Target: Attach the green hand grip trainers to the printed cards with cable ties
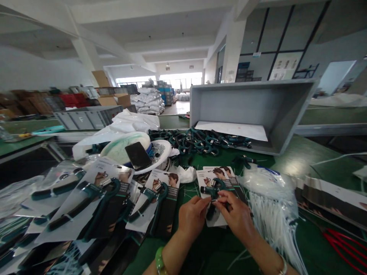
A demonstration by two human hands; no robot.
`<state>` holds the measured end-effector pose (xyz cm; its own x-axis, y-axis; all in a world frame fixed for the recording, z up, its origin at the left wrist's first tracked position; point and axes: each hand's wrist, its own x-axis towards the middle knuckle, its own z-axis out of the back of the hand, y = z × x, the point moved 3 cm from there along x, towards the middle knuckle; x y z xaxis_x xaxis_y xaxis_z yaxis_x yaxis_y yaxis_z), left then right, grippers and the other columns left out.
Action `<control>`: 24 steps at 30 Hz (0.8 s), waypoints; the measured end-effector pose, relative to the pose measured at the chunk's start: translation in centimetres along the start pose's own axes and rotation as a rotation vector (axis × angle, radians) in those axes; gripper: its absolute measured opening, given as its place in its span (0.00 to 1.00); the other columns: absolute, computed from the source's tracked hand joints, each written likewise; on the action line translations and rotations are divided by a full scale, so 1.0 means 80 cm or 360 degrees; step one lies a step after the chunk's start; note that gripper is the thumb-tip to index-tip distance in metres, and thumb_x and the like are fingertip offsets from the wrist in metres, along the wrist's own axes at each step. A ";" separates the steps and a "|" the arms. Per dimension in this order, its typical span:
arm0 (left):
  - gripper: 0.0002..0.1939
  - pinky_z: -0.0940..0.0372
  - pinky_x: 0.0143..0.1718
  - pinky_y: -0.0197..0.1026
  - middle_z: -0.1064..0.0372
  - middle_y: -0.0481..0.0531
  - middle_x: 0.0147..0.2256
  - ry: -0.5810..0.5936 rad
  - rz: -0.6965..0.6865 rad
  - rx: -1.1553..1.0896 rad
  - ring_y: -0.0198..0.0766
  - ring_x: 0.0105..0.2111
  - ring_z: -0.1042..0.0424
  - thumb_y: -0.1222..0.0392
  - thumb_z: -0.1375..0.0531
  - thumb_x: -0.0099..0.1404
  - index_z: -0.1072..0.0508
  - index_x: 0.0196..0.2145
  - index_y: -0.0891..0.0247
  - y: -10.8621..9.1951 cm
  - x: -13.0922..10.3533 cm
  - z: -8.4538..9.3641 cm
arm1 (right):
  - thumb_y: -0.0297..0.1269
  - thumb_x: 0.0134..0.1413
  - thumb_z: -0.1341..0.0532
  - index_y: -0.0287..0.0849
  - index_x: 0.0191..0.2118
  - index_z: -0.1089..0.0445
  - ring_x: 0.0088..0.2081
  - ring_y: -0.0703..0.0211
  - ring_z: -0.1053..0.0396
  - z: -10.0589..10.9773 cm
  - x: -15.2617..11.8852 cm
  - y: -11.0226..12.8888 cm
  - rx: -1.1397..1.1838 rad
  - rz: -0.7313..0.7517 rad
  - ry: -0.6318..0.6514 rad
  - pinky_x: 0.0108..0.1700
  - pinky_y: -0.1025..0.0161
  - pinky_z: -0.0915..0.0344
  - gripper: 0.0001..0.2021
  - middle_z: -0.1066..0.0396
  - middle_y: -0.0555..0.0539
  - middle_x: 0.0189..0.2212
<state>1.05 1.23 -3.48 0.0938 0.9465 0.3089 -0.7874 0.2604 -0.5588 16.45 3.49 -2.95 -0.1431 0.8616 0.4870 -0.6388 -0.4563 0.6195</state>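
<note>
A printed card with a dark green hand tool on it lies on the green table in front of me. My left hand pinches at the tool's left side. My right hand is closed in a pinch just to the right, over the same tool. Between the fingertips a thin white cable tie shows in part; the fingers hide most of it. Another printed card lies partly under the first. To the right, a plastic bag spills a bundle of white cable ties.
Finished-looking carded tools overlap in a pile at left. Loose green tools heap before a tipped grey crate. A phone rests on white round containers. Red-handled scissors and stacked cards lie at right.
</note>
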 end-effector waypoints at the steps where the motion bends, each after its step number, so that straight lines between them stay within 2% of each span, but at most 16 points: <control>1: 0.16 0.39 0.31 0.31 0.28 0.49 0.34 0.0004 -0.0021 0.0006 0.33 0.33 0.28 0.61 0.50 0.64 0.28 0.44 0.49 0.000 0.000 0.000 | 0.41 0.51 0.42 0.43 0.41 0.35 0.30 0.57 0.27 0.000 0.000 0.000 0.0000 0.0004 0.0006 0.35 0.61 0.33 0.12 0.25 0.49 0.27; 10: 0.15 0.39 0.31 0.31 0.28 0.49 0.35 -0.0011 -0.0106 0.0003 0.33 0.33 0.28 0.61 0.49 0.64 0.28 0.44 0.49 0.004 0.001 -0.006 | 0.40 0.51 0.43 0.43 0.40 0.35 0.30 0.57 0.27 0.005 0.003 0.004 0.0024 0.0048 0.0055 0.34 0.61 0.33 0.11 0.25 0.50 0.27; 16: 0.16 0.39 0.32 0.31 0.27 0.49 0.35 -0.0001 -0.0044 -0.0024 0.33 0.33 0.28 0.62 0.50 0.64 0.27 0.43 0.50 0.006 0.002 -0.005 | 0.41 0.50 0.41 0.43 0.41 0.35 0.29 0.58 0.28 0.003 0.002 -0.003 0.0104 -0.0049 0.0105 0.32 0.62 0.33 0.13 0.25 0.50 0.28; 24: 0.16 0.39 0.31 0.30 0.27 0.50 0.35 0.0008 -0.0048 -0.0063 0.32 0.32 0.29 0.62 0.49 0.63 0.27 0.43 0.51 0.006 0.000 -0.006 | 0.41 0.50 0.42 0.43 0.40 0.34 0.30 0.56 0.28 0.003 0.002 0.000 0.0075 -0.0010 0.0122 0.33 0.61 0.33 0.11 0.25 0.49 0.28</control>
<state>0.97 1.47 -4.09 0.1206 0.9389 0.3223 -0.7595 0.2963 -0.5791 16.60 3.59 -2.68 -0.1976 0.8781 0.4358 -0.6037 -0.4593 0.6516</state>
